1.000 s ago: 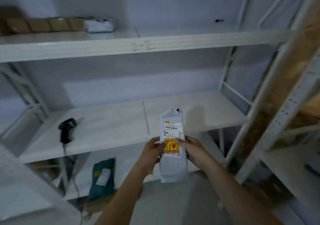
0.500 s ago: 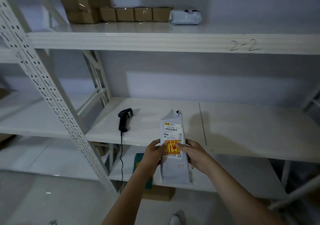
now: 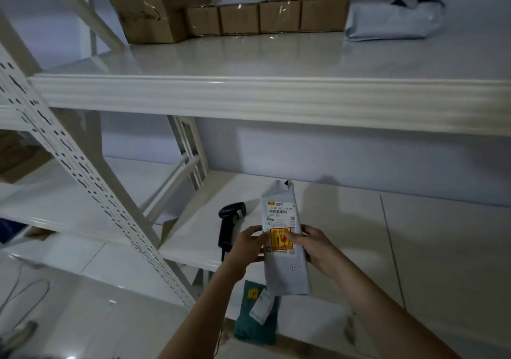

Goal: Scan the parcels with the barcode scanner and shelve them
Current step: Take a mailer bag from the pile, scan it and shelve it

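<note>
Parcel: a grey poly mailer held upright in front of the middle shelf, its shipping label and orange fragile sticker facing the camera.
Left hand: the left hand pinches the mailer's left edge, thumb on the front.
Right hand: the right hand grips the right edge, thumb lying across the fragile sticker.
Scanner: a black barcode scanner lies on the middle shelf just left of the mailer, with neither hand on it.
Step in hand: likely readying the label for a scan.
Doing it well: hold the mailer with 1 hand, keep thumbs off the barcode near the top, pull the film flat so the bars do not wrinkle.
Shelving: the upper shelf carries cardboard boxes and another grey mailer.
</note>
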Available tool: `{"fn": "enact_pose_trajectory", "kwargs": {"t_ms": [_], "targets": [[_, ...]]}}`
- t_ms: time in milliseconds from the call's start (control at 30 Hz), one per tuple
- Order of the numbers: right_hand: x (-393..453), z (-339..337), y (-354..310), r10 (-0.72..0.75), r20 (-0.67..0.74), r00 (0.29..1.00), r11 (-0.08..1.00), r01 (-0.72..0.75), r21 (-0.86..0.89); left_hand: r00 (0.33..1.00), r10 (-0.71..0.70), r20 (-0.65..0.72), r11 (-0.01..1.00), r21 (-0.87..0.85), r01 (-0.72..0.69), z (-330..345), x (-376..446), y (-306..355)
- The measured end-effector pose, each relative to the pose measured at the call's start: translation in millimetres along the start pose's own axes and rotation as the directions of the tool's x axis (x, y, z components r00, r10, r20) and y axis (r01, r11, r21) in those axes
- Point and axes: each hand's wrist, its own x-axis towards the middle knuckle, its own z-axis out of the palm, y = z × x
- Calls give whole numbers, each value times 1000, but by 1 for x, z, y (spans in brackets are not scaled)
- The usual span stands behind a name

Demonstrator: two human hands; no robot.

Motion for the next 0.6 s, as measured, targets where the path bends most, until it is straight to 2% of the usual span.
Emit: {"fn": "enact_pose_trajectory", "kwargs": {"t_ms": [100,133,167,200,233,300,433,600], "targets": [[27,8,-6,30,-16,999,999,-30,21,995,-32,-95,993,113,42,-26,34,-3],[35,10,-7,41,-25,999,999,-40,30,984,-2,-178,963,264,49,-34,44,-3],[40,12,-9,47,-35,998,998,-46,36,960,57,-276,894,441,74,-43,55,-5],[46,14,-10,53,-45,998,998,-51,41,917,124,-378,828,548,114,-51,62,-5],[50,16,-11,55,-57,997,997,-53,48,882,147,-448,818,557,147,-58,68,-5],[57,19,-12,57,-91,994,997,-51,60,858,84,-507,852,483,202,-73,81,-10],[67,21,-6,70,-179,981,994,-54,91,903,-127,-411,811,481,333,-93,111,-21],[71,28,-1,107,-301,948,987,-64,148,947,-166,-276,830,478,286,-104,130,-34]]}}
